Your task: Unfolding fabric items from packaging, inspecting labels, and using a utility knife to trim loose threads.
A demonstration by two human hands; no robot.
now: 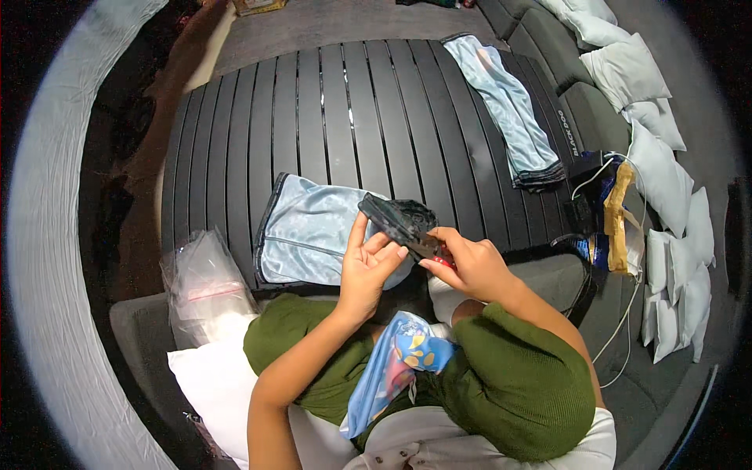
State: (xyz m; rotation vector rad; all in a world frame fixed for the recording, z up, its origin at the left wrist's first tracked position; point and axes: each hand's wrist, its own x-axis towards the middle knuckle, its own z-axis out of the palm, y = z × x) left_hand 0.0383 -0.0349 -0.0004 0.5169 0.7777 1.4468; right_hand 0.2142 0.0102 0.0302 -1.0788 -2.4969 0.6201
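Wht buttoned top (399, 457), ribbed grn knit (517, 384).
Pinching crinkly blk cloth (401, 223) w/ L hand (364, 266) fingers (357, 234), red-&-blk bit (445, 262) (unclear) w/ R hand (476, 262), above satiny pale-blue fabric (309, 223) on slatted counter (310, 117).

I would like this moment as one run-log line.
left hand: holding black hem of light-blue cloth | right hand: at same hem, grip partly hidden | slatted black table: second light-blue cloth, far right

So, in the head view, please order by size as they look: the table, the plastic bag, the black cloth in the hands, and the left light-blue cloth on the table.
Largest to smallest:
1. Table
2. Light-blue cloth, partly hidden
3. Plastic bag
4. Black cloth, partly hidden
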